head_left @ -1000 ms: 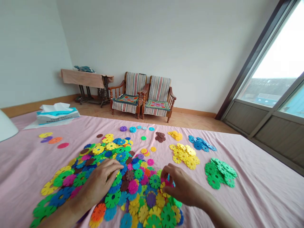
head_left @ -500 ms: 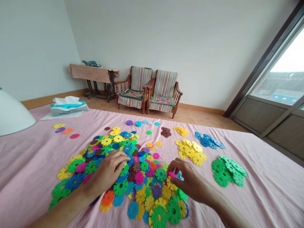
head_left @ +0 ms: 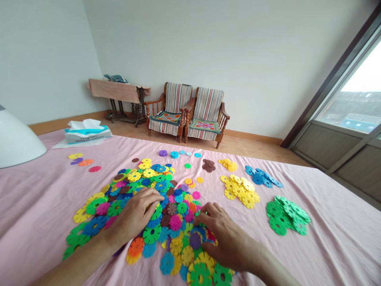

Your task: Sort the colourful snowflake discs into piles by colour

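A mixed heap of notched flower-shaped plastic discs point(head_left: 151, 234) in many colours lies spread over the pink cloth. My left hand point(head_left: 139, 210) rests on the heap's middle, its fingers curled together beside a blue disc; whatever is under the fingertips is hidden. Over the right part of the heap, my right hand point(head_left: 218, 234) reaches down with thumb and fingers apart. Below it are a purple disc point(head_left: 195, 240) and a pink disc partly covered by the hand. Near the front edge of view lie large green discs point(head_left: 200, 274).
To the right are single-colour piles: yellow discs point(head_left: 240, 190), green discs point(head_left: 287, 214), blue discs point(head_left: 262, 176), orange-yellow discs point(head_left: 228, 165) and brown discs point(head_left: 208, 165). A tissue box point(head_left: 87, 135) and a white rounded object point(head_left: 18, 141) stand left. Two wooden armchairs point(head_left: 205, 113) are beyond the table.
My right hand has moved left and slightly down over the heap, covering a green disc, and its thumb and fingers are further apart. My left hand stays in place.
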### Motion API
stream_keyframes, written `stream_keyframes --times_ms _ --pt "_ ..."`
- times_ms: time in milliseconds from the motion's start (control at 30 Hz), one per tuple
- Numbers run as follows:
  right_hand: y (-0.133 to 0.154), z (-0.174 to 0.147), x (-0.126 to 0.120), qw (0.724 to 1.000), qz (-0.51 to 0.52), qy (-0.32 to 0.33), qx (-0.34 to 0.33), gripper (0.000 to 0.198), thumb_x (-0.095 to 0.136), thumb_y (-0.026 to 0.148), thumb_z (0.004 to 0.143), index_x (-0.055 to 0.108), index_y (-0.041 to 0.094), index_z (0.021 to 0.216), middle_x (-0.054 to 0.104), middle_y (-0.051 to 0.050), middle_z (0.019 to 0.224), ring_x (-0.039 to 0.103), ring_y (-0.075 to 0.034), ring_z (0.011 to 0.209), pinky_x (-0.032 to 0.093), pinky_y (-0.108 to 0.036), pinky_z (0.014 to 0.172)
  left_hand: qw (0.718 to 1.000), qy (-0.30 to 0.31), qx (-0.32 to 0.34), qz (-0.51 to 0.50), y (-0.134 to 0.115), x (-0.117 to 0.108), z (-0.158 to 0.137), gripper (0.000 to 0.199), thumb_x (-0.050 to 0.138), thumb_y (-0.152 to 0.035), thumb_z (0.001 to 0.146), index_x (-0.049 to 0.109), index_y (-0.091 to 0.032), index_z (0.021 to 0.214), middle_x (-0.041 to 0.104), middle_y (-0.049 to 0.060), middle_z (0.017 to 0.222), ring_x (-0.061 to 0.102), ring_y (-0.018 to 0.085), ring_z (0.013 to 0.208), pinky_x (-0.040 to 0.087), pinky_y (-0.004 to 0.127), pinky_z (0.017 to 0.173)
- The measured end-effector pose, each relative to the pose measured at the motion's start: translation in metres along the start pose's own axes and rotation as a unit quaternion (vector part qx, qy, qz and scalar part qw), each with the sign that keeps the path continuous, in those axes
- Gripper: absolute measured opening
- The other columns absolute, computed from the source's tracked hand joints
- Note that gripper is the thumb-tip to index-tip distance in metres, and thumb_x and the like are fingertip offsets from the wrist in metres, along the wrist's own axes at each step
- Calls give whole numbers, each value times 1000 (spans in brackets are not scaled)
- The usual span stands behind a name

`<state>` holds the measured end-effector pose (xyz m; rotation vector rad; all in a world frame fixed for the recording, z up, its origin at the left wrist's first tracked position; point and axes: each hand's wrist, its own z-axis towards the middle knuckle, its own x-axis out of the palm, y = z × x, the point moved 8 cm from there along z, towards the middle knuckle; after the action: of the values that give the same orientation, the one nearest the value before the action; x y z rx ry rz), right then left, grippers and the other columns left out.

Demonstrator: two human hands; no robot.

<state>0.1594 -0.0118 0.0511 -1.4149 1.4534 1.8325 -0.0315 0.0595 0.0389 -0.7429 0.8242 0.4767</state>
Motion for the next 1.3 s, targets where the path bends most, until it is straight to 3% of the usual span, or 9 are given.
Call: stream_keyframes --times_ms 200,333,500,633,767,900,1067,1200,1300 --pt "-5 -2 1 998 43 -53 -6 31 57 8 64 54 18 94 54 -5 100 45 -20 93 38 -34 84 1000 6 -3 -5 1 1 -1 23 45 -17 89 67 -21 94 64 3 92 58 17 91 47 29 82" --pt "-19 -1 0 988 133 -70 36 16 56 10 69 52 20 81 56 1 79 49 -13 74 39 -25 66 1000 8 -4 -4 0 1 0 22 46 -17 88 67 -21 93 64 3 92 59 17 91 48 29 82" --pt "-78 4 -30 966 181 -165 80 5 56 24 75 56 19 74 54 3 63 47 -10 58 34 -22 53 1000 7 -4 5 -1 -1 1 23 46 -18 89 67 -22 93 65 3 92 59 17 91 48 29 81" --pt "-176 -16 -73 903 147 -337 224 23 58 42 69 59 19 69 55 3 58 49 -11 54 36 -22 51 1000 1 1 9 0 -1 0 23 45 -19 89 67 -22 92 65 3 92 59 17 90 49 29 81" --pt "-254 -45 -107 839 93 -409 346 25 58 41 64 63 17 69 59 -1 55 51 -15 52 33 -25 48 1000 -6 9 8 2 -1 -1 21 46 -20 88 67 -22 93 65 2 92 60 16 90 49 28 81" --pt "-302 -67 -129 778 60 -440 446 20 58 34 62 65 16 66 63 -6 55 55 -19 52 34 -27 47 1000 -7 11 6 1 -1 0 21 46 -20 88 67 -22 92 65 2 91 60 16 90 49 27 81" --pt "-326 -80 -137 728 58 -462 503 29 60 28 59 69 12 81 70 -11 66 63 -25 60 41 -29 49 1000 -12 14 8 0 -2 0 22 45 -20 88 67 -23 92 65 2 90 61 16 88 49 26 79" --pt "-316 -78 -134 740 61 -467 480 32 60 27 61 68 11 88 72 -15 78 66 -29 76 44 -30 55 1000 -15 12 12 0 -2 0 22 46 -21 88 67 -23 91 66 2 90 61 16 88 50 26 79" --pt "-288 -58 -121 794 85 -443 408 28 54 27 69 65 13 90 72 -11 81 68 -25 77 46 -28 59 1000 -14 12 12 0 -2 0 22 46 -21 88 68 -23 92 66 2 91 61 16 89 50 27 80"
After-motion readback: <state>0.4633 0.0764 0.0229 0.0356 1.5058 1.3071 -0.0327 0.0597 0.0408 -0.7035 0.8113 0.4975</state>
